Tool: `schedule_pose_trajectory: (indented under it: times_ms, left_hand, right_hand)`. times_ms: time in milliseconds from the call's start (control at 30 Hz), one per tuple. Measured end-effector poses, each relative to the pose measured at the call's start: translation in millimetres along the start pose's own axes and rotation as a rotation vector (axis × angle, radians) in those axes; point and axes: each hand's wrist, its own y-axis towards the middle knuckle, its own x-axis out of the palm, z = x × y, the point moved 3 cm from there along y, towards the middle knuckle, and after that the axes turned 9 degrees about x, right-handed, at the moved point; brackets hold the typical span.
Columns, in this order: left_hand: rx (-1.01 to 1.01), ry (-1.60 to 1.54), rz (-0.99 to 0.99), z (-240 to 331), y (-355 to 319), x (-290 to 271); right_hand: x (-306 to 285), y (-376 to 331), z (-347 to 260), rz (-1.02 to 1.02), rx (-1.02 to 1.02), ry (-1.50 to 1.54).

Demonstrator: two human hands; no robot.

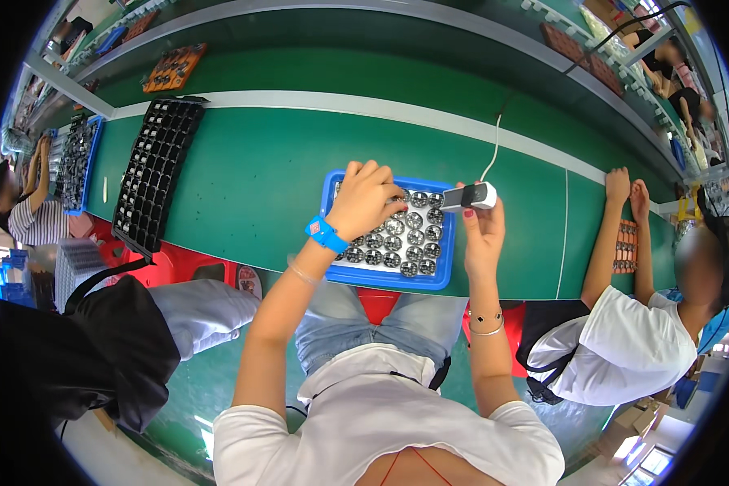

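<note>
A blue tray [389, 281] with a white inside lies in front of me, filled with rows of small round black-and-silver parts [414, 236]. My left hand [366, 198] is over the tray's left half, fingers curled and thumb close to the index fingertip among the parts. Whatever sits between those fingertips is too small to name. A blue band [326, 234] is around that wrist. Just off the tray's far right corner, my right hand [485, 229] grips a white-and-dark handheld device [471, 196], its dark end pointing left toward the tray.
From the device a white cable [495, 146] runs to the back of the green table [259, 178]. A black compartment tray [158, 174] stands at left, beyond it a blue tray [81, 166] of parts. Co-workers sit on both sides; the right one's hands [628, 190] are near an orange tray [625, 247].
</note>
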Motion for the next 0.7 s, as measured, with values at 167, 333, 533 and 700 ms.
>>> schedule_pose_trajectory:
  times_ms: [167, 333, 533, 700]
  left_hand:
    - [-0.025, -0.072, 0.060, 10, -11, -10]
    - [0.070, -0.052, 0.013, 15, -16, -8]
    - [0.077, -0.103, 0.084, 28, -12, -19]
    - [0.048, -0.053, 0.034, 21, -13, -12]
  right_hand:
    - [-8, -12, 8, -0.057, 0.045, -0.156]
    - [11, -17, 2, -0.147, 0.074, -0.388]
    - [16, -17, 13, -0.129, 0.061, -0.376]
    - [10, -21, 21, -0.071, 0.089, -0.076]
